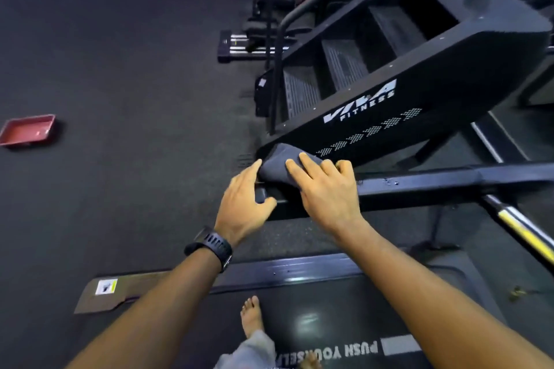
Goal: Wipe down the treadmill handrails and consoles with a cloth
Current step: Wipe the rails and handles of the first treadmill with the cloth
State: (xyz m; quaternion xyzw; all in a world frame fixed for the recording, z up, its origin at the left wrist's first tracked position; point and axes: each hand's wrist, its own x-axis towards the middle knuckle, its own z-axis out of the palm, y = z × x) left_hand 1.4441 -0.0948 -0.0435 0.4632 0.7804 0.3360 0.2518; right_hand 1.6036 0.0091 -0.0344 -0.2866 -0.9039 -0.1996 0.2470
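**Cloth on handrail end, both hands at it**

Location: the person stands barefoot on the treadmill belt (329,323), one foot (251,316) visible near the belt's left edge. White lettering on the belt reads "PUSH YOURSELF", partly cut off.

Task item: a grey cloth (277,165) lies bunched over the near end of the dark handrail (434,184), which runs from mid-frame out to the right edge. The cloth covers the top of the rail end and hangs over its far side.

Right hand (326,189): laid on top of the cloth, pressing it to the rail. Grip open: index and middle fingers lie straight across the cloth; the outer two fingers bend over the rail's far edge. The thumb is not visible.

Left hand (242,198): just beside the cloth on its left. Grip open: fingers extended, the fingertips touching the cloth's left edge, and the thumb resting at the tip of the rail. A black watch (212,246) sits on this wrist.

Surroundings: a black stair machine (419,75) marked "VIVA FITNESS" stands directly beyond the rail. A red tray (27,130) sits on the dark floor (120,69), well apart to the left. A bar with a yellow stripe (521,231) slopes down at the right. Further equipment with orange parts stands at the top, too blurred to identify.
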